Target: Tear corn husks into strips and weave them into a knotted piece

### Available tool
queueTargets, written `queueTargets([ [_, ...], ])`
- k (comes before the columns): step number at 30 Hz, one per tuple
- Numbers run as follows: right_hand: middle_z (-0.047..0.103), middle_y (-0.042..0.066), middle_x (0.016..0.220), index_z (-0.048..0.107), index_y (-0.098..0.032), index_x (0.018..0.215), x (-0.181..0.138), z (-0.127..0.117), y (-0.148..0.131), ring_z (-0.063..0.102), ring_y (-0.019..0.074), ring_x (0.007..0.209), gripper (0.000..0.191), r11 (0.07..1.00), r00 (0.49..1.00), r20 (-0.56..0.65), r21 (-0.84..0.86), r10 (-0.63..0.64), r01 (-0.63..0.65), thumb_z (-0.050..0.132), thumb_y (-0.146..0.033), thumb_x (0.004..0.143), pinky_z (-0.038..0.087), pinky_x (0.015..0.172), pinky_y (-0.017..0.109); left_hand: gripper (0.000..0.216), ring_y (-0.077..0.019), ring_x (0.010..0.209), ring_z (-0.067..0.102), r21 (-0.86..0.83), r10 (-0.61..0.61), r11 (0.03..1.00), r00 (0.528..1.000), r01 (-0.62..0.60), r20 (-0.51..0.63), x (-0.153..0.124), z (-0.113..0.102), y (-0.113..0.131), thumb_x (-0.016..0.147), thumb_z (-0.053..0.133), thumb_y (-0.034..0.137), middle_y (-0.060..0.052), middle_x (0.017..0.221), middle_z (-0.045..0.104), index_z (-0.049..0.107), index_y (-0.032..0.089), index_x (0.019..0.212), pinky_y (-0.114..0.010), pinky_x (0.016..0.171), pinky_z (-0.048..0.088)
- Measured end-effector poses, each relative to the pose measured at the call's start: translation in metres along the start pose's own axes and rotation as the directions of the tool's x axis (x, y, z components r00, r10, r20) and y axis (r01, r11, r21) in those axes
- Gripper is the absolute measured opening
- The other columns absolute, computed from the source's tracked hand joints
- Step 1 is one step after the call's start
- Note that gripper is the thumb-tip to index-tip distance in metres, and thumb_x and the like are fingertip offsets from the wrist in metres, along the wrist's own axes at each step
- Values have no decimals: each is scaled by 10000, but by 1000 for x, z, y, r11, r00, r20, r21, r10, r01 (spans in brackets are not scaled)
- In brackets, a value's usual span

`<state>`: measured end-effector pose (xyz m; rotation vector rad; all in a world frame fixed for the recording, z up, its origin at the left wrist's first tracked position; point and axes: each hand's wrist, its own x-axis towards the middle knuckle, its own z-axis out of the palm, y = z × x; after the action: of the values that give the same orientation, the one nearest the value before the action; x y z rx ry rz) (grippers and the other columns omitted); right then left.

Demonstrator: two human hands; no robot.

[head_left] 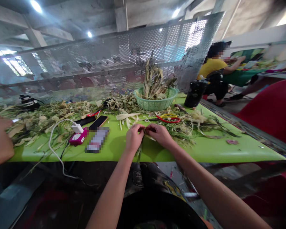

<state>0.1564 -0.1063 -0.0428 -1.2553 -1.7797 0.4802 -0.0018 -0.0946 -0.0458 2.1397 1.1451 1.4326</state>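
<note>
Both hands meet over the front edge of the green table [205,154]. My left hand [134,138] pinches a strip of dried husk [139,153], whose thin end hangs down below the fingers. Close against it, my right hand [159,135] has thumb and fingers pressed together on the same husk; a pale bit shows under them. The fingers hide most of the piece. Just beyond the hands lie pale husk strips [126,117] and scissors with red and yellow handles [170,119]. Shredded green fibres [183,133] lie beside my right hand.
A green basket [154,104] of dried husks stands at the back, with a black bottle [195,93] to its right. Left are a phone [98,122], a blurred-out screen [97,140], a pink power socket [78,137] with a white cable, husk piles and another person's arm [0,141].
</note>
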Motion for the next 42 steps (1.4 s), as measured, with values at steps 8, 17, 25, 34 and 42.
queueTargets([
  [8, 627, -9, 678, 686, -186, 911, 2, -1, 9, 555, 156, 644, 217, 990, 1000, -11, 138, -14, 16, 573, -324, 787, 427, 624, 255, 196, -147, 774, 593, -62, 15, 998, 1000, -16, -14, 0, -1, 1, 771, 561, 6, -32, 862, 624, 629, 187, 805, -267, 763, 492],
  [17, 642, 0, 702, 679, -173, 828, 3, 0, 10, 556, 155, 647, 182, 976, 999, 35, 216, 12, -19, 607, -324, 755, 428, 634, 267, 190, -143, 785, 578, -145, 7, 989, 1000, -11, -30, 0, -3, 3, 766, 569, 14, -31, 855, 581, 658, 181, 793, -264, 770, 491],
  [25, 566, -38, 633, 624, -203, 760, 0, -4, 8, 498, 126, 566, 55, 972, 990, -65, 207, 124, -108, 608, -251, 737, 375, 545, 240, 36, -154, 775, 596, -270, -119, 956, 993, 114, -4, -3, -2, -7, 803, 617, 178, -35, 826, 637, 649, 178, 820, -276, 755, 473],
  [34, 551, -34, 607, 613, -194, 708, 1, -8, 2, 455, 110, 508, 80, 903, 963, -115, 388, 243, -181, 644, -261, 679, 367, 481, 243, 87, -152, 758, 583, -355, -323, 881, 946, 312, 28, -2, -8, -7, 789, 623, 254, -26, 796, 638, 609, 171, 812, -270, 720, 443],
  [42, 691, 39, 876, 583, -194, 740, 0, -12, -12, 438, 85, 507, 136, 772, 985, -11, 622, 174, -129, 665, -286, 681, 367, 482, 248, 91, -139, 733, 551, -314, -315, 888, 942, 335, 116, -2, -5, -8, 775, 630, 262, -9, 765, 618, 609, 175, 791, -263, 712, 415],
])
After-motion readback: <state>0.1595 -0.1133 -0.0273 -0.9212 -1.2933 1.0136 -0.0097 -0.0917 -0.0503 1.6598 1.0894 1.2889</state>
